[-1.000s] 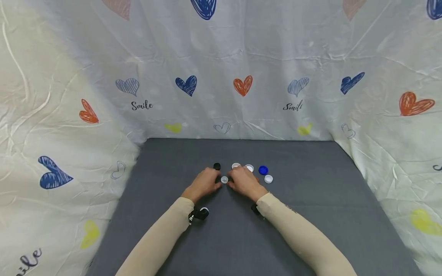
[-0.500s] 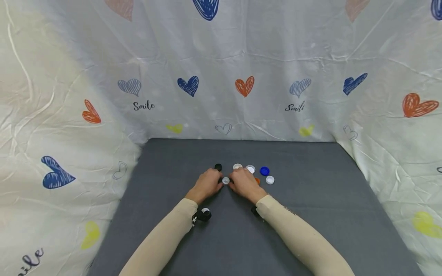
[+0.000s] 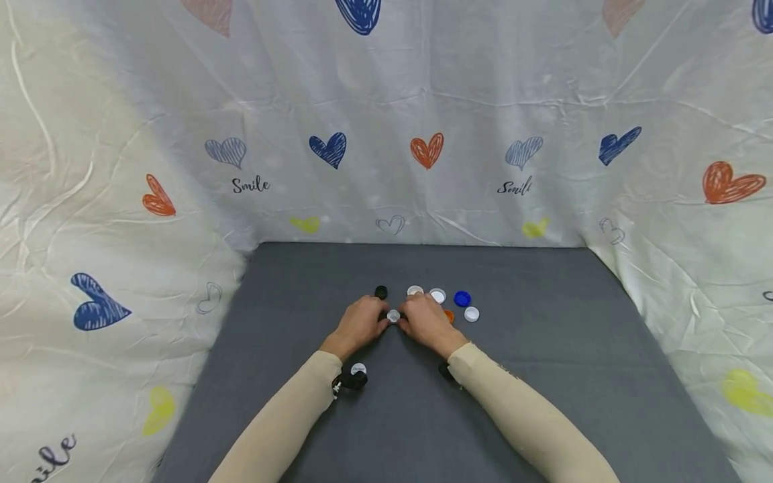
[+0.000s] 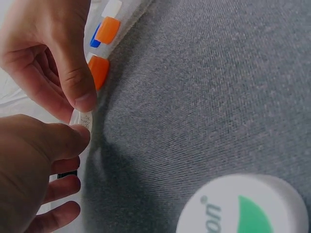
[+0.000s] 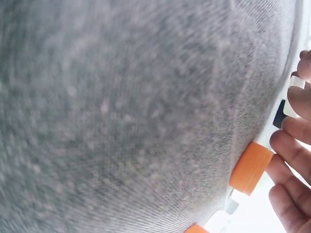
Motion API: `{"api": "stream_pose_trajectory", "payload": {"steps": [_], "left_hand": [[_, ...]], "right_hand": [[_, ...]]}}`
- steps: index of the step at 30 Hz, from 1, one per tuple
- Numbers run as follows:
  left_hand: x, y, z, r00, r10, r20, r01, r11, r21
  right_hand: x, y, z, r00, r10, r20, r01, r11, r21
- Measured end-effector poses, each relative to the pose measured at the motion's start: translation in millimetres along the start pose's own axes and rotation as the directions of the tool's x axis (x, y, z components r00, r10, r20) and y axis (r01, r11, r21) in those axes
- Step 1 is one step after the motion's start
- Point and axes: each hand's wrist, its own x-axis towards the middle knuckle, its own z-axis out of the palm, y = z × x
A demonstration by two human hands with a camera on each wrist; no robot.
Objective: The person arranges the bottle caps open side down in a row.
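A small round white bottle cap (image 3: 393,315) is between the fingertips of both hands, low over the grey cloth. In the left wrist view, printed characters show on the side of this cap (image 4: 85,120). My left hand (image 3: 357,325) pinches it from the left with thumb and fingers. From the opposite side my right hand (image 3: 427,323) pinches it too; in the left wrist view the two thumbs lie close together on it. Just beyond the left fingers is a black cap (image 3: 380,292). An orange cap (image 3: 449,316) sits beside the right hand, partly covered by it.
Behind and right of the right hand lie white caps (image 3: 437,295), a blue cap (image 3: 461,298) and another white cap (image 3: 472,314). A white cap with green print (image 4: 243,208) lies near the left wrist. A heart-patterned curtain (image 3: 362,194) surrounds the grey table (image 3: 543,376).
The head view has shifted slightly. Both hands stay at the white bottle cap with little movement, and more of the orange cap now shows beside the right hand.
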Motion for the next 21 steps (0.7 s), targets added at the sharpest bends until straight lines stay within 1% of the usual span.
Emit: {"api": "stream_pose_trajectory", "payload": {"steps": [6, 13, 21], "left_hand": [[-4.4, 1.2, -7.0, 1.0, -0.005, -0.028, 0.005, 1.0, -0.019], [-12.2, 4.9, -20.8, 0.996, 0.026, -0.085, -0.03, 0.998, -0.051], [-20.0, 9.8, -36.8, 0.989, 0.063, -0.132, -0.066, 0.998, -0.022]], "right_hand": [[-1.4, -3, -7, 0.999, -0.007, -0.038, 0.009, 0.999, 0.038], [-4.9, -5, -16, 0.996, -0.015, -0.083, 0.02, 0.998, 0.061], [-10.3, -11, -35, 0.992, -0.008, -0.123, 0.023, 0.993, 0.117]]}}
